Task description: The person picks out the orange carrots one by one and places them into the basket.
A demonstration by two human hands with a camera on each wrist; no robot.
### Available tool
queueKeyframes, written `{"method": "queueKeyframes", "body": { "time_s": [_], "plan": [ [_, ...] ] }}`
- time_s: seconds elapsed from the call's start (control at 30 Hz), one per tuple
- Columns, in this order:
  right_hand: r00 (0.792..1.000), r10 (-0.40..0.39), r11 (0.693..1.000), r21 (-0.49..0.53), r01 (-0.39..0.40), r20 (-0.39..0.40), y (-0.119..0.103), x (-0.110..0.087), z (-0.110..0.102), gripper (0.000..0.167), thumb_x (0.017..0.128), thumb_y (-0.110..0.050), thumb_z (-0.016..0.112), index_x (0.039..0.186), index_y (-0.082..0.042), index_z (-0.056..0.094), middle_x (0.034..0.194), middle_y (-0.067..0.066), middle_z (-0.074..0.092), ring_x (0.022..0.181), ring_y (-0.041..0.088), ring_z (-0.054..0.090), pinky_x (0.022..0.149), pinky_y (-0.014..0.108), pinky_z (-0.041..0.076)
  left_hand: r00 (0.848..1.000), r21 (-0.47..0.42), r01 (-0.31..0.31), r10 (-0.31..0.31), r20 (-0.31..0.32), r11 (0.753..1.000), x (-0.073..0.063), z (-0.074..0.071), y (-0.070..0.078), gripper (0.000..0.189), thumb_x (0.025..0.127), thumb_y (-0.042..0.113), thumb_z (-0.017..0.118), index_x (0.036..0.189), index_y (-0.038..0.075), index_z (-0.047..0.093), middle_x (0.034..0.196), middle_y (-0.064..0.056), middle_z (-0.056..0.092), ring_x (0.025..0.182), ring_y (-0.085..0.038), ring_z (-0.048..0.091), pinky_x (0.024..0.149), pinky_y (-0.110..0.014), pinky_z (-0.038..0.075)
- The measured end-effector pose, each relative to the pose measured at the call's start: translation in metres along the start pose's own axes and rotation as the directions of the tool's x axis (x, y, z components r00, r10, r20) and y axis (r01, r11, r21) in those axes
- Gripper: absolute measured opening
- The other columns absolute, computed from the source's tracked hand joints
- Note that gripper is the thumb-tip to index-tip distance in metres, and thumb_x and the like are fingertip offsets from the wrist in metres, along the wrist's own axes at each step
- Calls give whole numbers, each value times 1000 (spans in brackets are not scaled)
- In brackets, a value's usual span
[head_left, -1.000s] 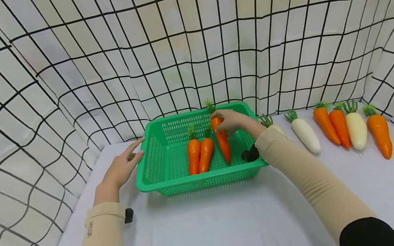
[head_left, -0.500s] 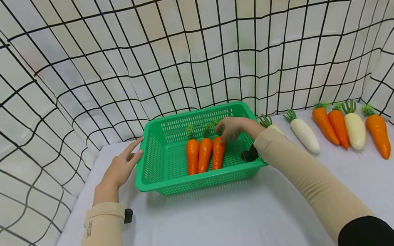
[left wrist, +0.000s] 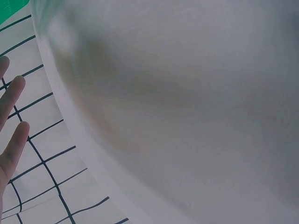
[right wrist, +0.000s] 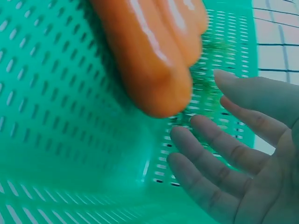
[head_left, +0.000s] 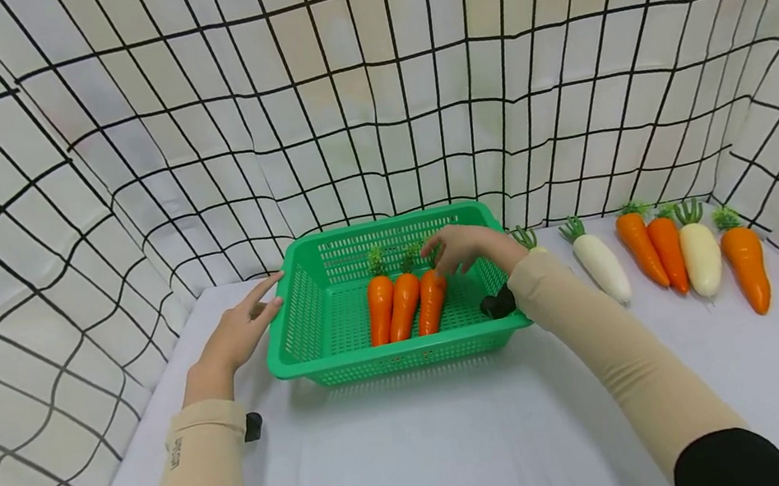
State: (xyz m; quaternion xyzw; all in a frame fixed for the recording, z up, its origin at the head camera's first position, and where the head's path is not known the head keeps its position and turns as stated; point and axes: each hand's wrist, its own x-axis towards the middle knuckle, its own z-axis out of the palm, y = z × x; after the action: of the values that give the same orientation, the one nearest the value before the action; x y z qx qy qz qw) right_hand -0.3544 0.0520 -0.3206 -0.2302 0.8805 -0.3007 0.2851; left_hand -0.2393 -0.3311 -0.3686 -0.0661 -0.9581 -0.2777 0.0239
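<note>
Carrots [head_left: 406, 307] in basket [head_left: 405, 354]: between hands [head_left: 233, 338] [head_left: 468, 247], nearer right.

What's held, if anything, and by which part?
Nothing. The right hand is loose beside the carrots; the left hand is uncurled at the basket rim.

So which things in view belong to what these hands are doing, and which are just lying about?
Part of the job, it seems:
Green basket, left hand at its rim
Three orange carrots inside, right hand by their leafy tops

Just lying about:
Three white radishes, one partly hidden
Three loose carrots, possibly due next
</note>
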Motion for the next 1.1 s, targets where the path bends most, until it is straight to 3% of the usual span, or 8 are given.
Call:
{"method": "queueKeyframes", "body": {
  "time_s": [0.23,0.43,0.57,0.83,1.1],
  "plan": [
    [990,-103,995,-1,104,-99,0,-23,-20,52,102,-9,65,151,-2,48,144,26,53,122,38,60,98,49,53,1000,5,4,-4,5,1000,-1,-1,0,64,109,55,35,165,25,23,144,-29,54,129,-54,51,99,-74,41],
    [959,-193,979,18,201,-207,12,-51,-38,49,102,-10,63,148,0,51,141,28,55,120,40,62,95,51,55,1000,8,-1,1,-5,1000,-2,-2,1,64,110,53,35,165,24,24,142,-30,55,127,-53,52,96,-72,43],
    [937,-209,975,15,222,-279,28,-73,-47,46,103,-12,61,147,0,52,138,28,58,115,40,64,93,48,56,1000,16,-6,6,-5,1000,-2,-2,2,64,110,52,36,165,22,24,141,-32,55,126,-53,53,96,-71,44],
    [877,-163,987,-85,140,-452,70,-115,-58,42,106,-16,58,144,-1,55,134,27,61,119,42,61,93,52,54,1000,12,-8,8,-1,1000,-1,-2,3,64,110,52,36,165,22,25,140,-32,55,126,-54,53,97,-72,43],
    [773,-85,994,-106,23,-629,118,-141,-60,41,106,-15,56,142,4,54,134,32,58,120,50,55,97,63,47,1000,12,-1,1,-1,1000,-1,0,2,64,110,53,35,165,23,24,140,-32,56,126,-53,53,96,-72,44]
  ]
}}
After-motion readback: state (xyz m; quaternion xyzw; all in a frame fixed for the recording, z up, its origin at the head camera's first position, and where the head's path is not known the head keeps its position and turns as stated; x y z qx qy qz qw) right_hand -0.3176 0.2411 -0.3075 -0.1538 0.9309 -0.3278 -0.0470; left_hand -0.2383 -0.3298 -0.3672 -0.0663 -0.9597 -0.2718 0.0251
